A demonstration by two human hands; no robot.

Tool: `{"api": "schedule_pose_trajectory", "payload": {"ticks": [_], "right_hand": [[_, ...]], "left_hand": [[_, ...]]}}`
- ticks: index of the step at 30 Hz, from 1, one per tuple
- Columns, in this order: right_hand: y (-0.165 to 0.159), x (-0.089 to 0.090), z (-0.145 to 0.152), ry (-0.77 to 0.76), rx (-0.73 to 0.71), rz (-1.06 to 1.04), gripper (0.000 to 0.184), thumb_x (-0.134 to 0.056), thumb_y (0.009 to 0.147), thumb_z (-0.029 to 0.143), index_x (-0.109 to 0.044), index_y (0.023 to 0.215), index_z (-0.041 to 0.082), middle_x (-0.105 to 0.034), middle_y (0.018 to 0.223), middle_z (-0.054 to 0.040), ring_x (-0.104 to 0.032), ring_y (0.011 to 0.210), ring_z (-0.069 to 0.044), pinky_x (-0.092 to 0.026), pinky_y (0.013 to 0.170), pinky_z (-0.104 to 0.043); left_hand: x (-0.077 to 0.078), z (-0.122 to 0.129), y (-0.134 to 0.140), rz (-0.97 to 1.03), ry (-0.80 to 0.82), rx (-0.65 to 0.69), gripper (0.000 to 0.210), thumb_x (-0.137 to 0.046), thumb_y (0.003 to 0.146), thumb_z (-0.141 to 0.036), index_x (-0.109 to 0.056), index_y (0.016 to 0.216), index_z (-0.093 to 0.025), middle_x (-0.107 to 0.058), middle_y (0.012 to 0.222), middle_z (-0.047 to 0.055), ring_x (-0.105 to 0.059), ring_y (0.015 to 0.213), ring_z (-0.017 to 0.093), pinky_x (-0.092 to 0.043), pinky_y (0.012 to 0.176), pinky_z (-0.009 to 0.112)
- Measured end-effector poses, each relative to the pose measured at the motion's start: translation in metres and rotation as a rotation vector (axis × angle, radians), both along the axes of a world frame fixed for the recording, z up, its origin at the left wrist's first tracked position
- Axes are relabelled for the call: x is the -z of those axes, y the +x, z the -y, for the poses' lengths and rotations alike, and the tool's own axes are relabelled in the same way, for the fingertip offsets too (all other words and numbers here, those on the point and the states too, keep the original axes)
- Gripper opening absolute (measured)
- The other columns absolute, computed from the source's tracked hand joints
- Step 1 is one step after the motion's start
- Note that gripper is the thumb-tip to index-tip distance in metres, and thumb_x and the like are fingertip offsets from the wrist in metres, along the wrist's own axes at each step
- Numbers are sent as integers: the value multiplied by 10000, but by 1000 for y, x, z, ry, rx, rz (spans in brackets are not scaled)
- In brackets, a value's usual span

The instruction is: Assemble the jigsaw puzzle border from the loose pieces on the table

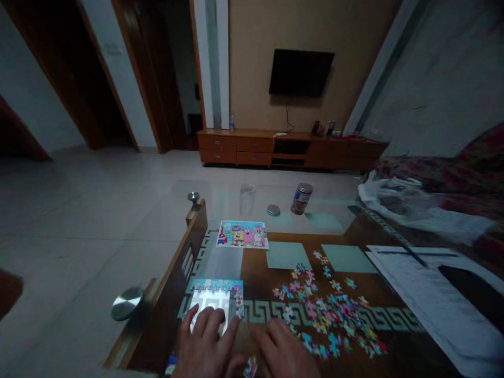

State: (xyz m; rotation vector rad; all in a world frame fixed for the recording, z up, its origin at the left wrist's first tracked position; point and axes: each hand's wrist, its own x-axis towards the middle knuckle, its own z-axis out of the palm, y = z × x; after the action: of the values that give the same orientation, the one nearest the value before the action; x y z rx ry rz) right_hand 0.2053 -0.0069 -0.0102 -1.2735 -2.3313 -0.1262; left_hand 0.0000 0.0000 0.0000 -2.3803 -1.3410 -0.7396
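The left hand, palm down, is open, fingers spread over the near side of the puzzle. Right of the puzzle, the right hand bends its fingers; whether it grips the piece between the hands, I cannot tell.

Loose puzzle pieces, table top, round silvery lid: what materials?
Loose puzzle pieces: probably printed cardboard, judging by their multicoloured faces; finish too small to tell. Table top: likely clear, smooth glass; lower surfaces show through. Round silvery lid: seemingly metal, from its grey sheen.
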Motion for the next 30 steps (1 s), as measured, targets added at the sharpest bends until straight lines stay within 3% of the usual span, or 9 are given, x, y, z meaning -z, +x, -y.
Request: {"api": "schedule_pose_trajectory", "payload": {"ticks": [14, 30], "right_hand": [[-2, -2, 1, -54, -8, 8, 275, -575, 731, 77, -583, 948, 246, -610, 800, -5, -586, 715, -187, -462, 591, -240], [-1, -2, 1, -60, 0, 10, 274, -584, 722, 80, -590, 940, 246, -617, 807, -3, -587, 723, -185, -450, 593, -241]], "left_hand": [[-2, 1, 2, 50, 11, -2, 316, -681, 771, -430, -634, 1052, -292, -636, 901, 13, -549, 880, 226, -277, 949, 451], [4, 0, 8, 193, 11, -23, 304, -684, 748, -510, -668, 976, -309, -649, 848, 11, -549, 852, 221, -264, 949, 436]]}}
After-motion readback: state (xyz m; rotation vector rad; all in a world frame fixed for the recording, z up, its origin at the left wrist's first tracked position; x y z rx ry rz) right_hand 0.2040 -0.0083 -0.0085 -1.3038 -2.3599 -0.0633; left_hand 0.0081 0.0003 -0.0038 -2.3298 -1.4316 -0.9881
